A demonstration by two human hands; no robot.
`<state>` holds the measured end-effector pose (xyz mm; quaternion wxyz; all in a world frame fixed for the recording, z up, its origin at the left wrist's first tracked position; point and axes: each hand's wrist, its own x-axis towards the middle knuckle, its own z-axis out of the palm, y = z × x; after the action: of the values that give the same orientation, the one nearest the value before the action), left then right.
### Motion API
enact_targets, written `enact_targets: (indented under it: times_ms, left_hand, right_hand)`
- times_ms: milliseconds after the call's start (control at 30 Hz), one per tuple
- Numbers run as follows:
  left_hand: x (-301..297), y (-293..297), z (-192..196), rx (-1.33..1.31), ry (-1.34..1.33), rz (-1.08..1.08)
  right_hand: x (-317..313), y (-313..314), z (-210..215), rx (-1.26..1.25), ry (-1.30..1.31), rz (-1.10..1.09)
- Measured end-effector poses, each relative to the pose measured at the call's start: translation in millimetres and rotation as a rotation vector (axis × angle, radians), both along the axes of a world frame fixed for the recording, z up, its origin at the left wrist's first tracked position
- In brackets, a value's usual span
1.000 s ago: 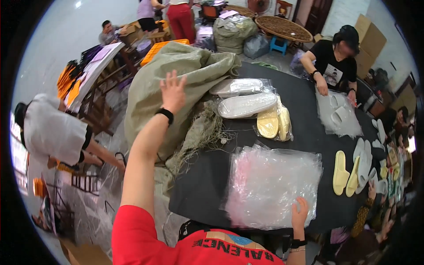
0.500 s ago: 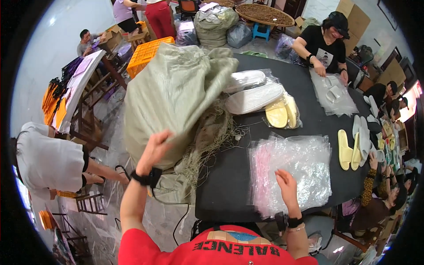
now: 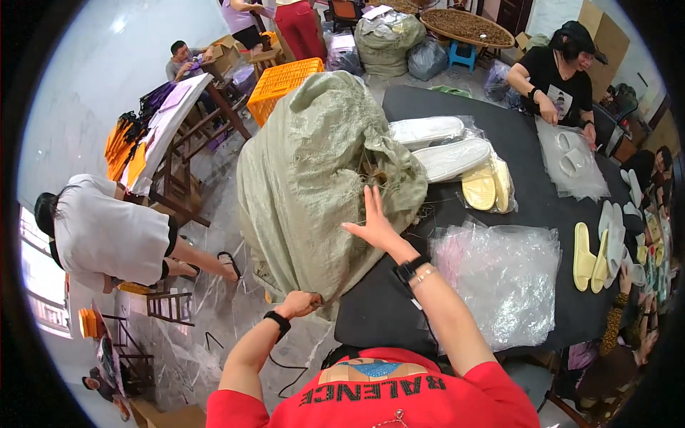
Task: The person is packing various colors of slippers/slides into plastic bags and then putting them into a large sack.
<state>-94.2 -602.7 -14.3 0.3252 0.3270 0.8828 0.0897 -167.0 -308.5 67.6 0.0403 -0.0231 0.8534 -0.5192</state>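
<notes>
Sack gripped at the table's edge

Table (image 3: 528, 185) first: a wide, dark round top that fills the right half of the view. Draped over its left rim and hanging toward the floor is a big grey-green woven sack (image 3: 314, 171), bulging and creased, with frayed fibres spilling at its mouth. The left hand (image 3: 300, 303) is clenched on the sack's lower hem, low beside the table's edge, a black band at the wrist. The right hand (image 3: 374, 225) lies flat with fingers spread against the sack's right flank, just below the frayed opening, grasping nothing.

Near the right forearm a heap of clear plastic bags (image 3: 503, 282) lies on the table top. Beyond the sack, white slippers in clear wrap (image 3: 442, 146) lie touching a bagged pale-yellow pair (image 3: 486, 187). Loose yellow slippers (image 3: 591, 246) lie near the right rim. Across the table a person in a black shirt (image 3: 560, 68) handles another clear bag (image 3: 571, 160). Left of the sack, well apart, a person in white (image 3: 107, 235) bends over, and an orange crate (image 3: 285, 82) stands behind the sack.
</notes>
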Motion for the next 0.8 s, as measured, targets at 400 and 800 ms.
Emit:
enact_targets:
  times_ms: [400,800]
  left_hand:
    - [-118.4,39.5,142.2,0.271,0.0,0.132]
    - [-311.4,25.3,103.3,0.276,0.782,0.578]
  right_hand:
    - [8.7,-61.9,-14.1,0.078,-0.079,0.417]
    - [36.5,-57.9,51.0,0.244,0.006,0.603]
